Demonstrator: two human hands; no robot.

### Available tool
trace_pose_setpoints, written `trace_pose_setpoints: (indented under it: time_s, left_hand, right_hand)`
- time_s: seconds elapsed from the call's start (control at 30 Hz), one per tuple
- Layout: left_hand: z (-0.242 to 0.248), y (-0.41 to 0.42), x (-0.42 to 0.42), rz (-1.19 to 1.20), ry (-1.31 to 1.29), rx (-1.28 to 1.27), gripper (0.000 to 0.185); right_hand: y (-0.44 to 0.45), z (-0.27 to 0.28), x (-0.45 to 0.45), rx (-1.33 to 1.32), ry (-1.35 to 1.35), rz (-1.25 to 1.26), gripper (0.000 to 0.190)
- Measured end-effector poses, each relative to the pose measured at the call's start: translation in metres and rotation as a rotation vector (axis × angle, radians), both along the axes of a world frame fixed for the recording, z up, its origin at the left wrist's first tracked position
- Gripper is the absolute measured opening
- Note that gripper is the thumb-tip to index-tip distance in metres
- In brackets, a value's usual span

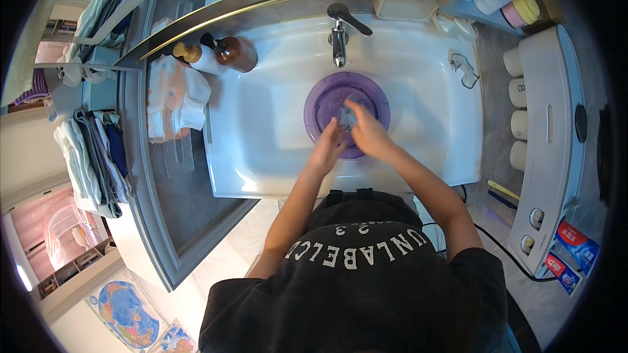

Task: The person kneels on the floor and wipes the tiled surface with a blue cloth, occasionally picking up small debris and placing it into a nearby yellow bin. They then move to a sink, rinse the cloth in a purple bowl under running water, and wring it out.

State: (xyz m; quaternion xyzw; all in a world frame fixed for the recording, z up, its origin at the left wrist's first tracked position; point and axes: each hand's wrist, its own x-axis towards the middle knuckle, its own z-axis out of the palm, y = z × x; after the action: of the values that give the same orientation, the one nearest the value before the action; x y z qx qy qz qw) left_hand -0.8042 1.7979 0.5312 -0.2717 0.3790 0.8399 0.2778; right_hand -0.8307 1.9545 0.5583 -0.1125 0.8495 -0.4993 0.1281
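In the head view, a round purple basin (314, 130) stands inside the white washbasin (260, 166), under the chrome tap (339, 44). Over the basin, my right hand (370, 132) grips a small crumpled blue-grey piece, apparently cloth (348, 116). My left hand (327, 148) is close against the same piece from the left, its fingers stretched forward. Blur hides whether those left fingers pinch it. Parts of the basin's floor are hidden by both hands.
A brown pump bottle (240, 54), a white pump bottle (203, 59) and a tissue pack (167, 100) stand left. A grey-framed door or panel (164, 235) slants beside them. On the right are a wall-mounted toothbrush holder (547, 147) with cups and a black cable (510, 257).
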Motion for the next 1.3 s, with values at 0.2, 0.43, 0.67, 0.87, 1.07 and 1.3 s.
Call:
trace_pose_setpoints:
  time_s: [0.2, 0.43, 0.67, 0.87, 1.07, 1.3]
  left_hand:
    - [-0.037, 0.002, 0.006, 0.19, -0.105, 0.106, 0.043]
    - [0.001, -0.032, 0.009, 0.079, 0.058, -0.288, 0.043]
    - [0.027, -0.03, 0.005, 0.153, 0.115, -0.376, 0.045]
    - [0.038, -0.03, 0.005, 0.208, -0.044, -0.202, 0.045]
    - [0.033, -0.024, 0.009, 0.131, -0.022, -0.072, 0.043]
    - [0.032, -0.025, 0.004, 0.167, -0.025, -0.067, 0.044]
  right_hand:
    - [-0.013, 0.042, 0.029, -0.104, -0.033, 0.111, 0.07]
    - [0.069, 0.041, -0.022, -0.029, 0.209, -0.21, 0.051]
    - [0.105, 0.096, -0.112, 0.259, 0.494, -0.395, 0.049]
    - [0.11, 0.082, -0.148, 0.474, 0.577, -0.483, 0.052]
    - [0.103, 0.087, -0.181, 0.516, 0.64, -0.444, 0.047]
    - [0.105, 0.069, -0.188, 0.503, 0.586, -0.46, 0.044]
